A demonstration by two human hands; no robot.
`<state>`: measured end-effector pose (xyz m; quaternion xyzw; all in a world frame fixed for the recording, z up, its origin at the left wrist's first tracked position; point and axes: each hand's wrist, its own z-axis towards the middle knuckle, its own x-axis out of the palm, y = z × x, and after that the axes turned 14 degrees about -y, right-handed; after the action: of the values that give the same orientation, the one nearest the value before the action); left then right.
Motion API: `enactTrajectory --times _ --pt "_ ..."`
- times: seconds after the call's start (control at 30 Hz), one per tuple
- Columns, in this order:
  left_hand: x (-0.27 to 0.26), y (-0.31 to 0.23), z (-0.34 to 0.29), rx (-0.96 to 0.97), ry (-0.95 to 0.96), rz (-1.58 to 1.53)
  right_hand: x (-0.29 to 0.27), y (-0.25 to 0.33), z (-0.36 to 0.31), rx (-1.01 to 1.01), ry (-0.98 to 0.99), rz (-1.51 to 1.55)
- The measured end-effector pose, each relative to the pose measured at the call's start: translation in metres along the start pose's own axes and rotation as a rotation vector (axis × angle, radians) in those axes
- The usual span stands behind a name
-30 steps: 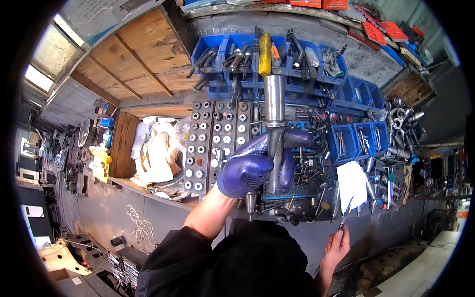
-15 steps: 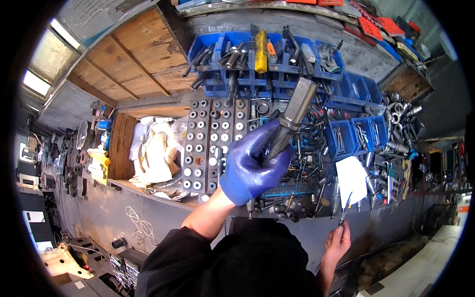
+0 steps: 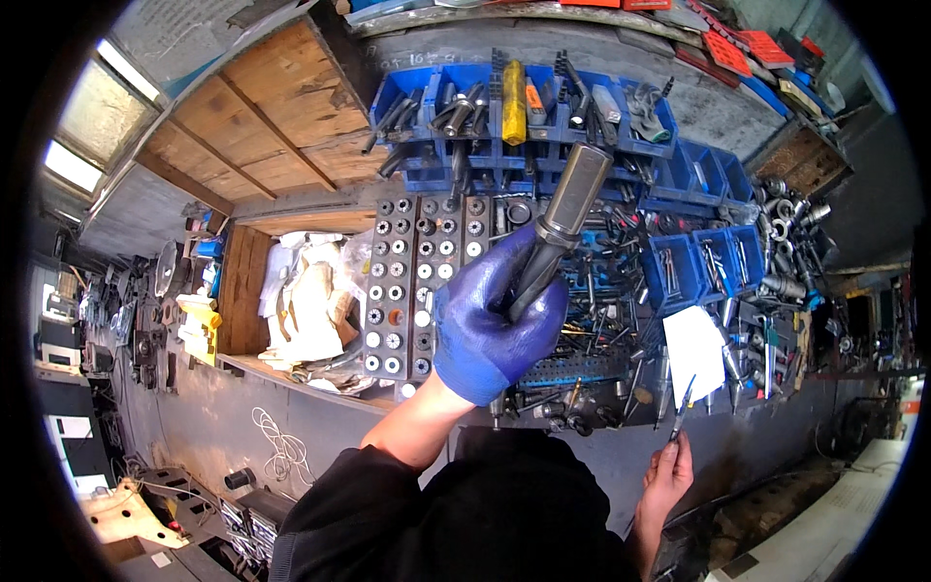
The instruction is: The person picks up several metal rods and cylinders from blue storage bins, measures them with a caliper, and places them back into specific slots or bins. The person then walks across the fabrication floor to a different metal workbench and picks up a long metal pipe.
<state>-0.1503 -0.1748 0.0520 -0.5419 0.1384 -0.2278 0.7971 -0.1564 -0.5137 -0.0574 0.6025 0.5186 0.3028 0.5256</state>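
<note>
My left hand point(image 3: 490, 335), in a shiny blue-purple glove, is closed around the dark fluted end of a large drill point(image 3: 576, 199). The drill's thick, smooth steel shank and collar stick up out of the fist, tilted toward the far right, and its lower tip is hidden in the glove. Lower right, my bare right hand point(image 3: 665, 475) pinches a slim, dark pen-like tool point(image 3: 680, 415). That tool points away from me, its upper end in front of a white sheet of paper point(image 3: 692, 351) lying over the tools at the bench's right.
Blue bins point(image 3: 436, 85) with drills and cutters stand at the back. Collet racks point(image 3: 399, 250) sit left of the glove, beside a wooden box point(image 3: 242, 301) holding papers. Smaller blue bins point(image 3: 676, 272) and piled tool holders point(image 3: 781, 233) are on the right. A coiled white cord point(image 3: 279, 446) hangs at the front left.
The drill and my left fist have shifted slightly left, and the shank leans a little differently. My right hand still holds the slim tool, with little movement.
</note>
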Motion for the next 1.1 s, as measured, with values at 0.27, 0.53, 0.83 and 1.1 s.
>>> enactTrajectory --times 0.27,0.53,0.83,1.1 --pt "0.002 0.013 0.011 -0.405 0.080 -0.101 0.002 -0.003 0.002 0.015 -0.013 -0.012" --pt "-0.006 0.077 0.053 -0.341 -0.125 0.054 0.000 0.000 0.001 0.031 -0.029 -0.034" --pt "-0.065 0.096 0.221 0.068 -0.097 0.829 -0.002 -0.002 0.000 0.052 -0.077 -0.023" --pt "-0.073 0.098 0.253 0.146 0.037 1.063 -0.010 -0.013 0.000 0.053 -0.096 -0.098"
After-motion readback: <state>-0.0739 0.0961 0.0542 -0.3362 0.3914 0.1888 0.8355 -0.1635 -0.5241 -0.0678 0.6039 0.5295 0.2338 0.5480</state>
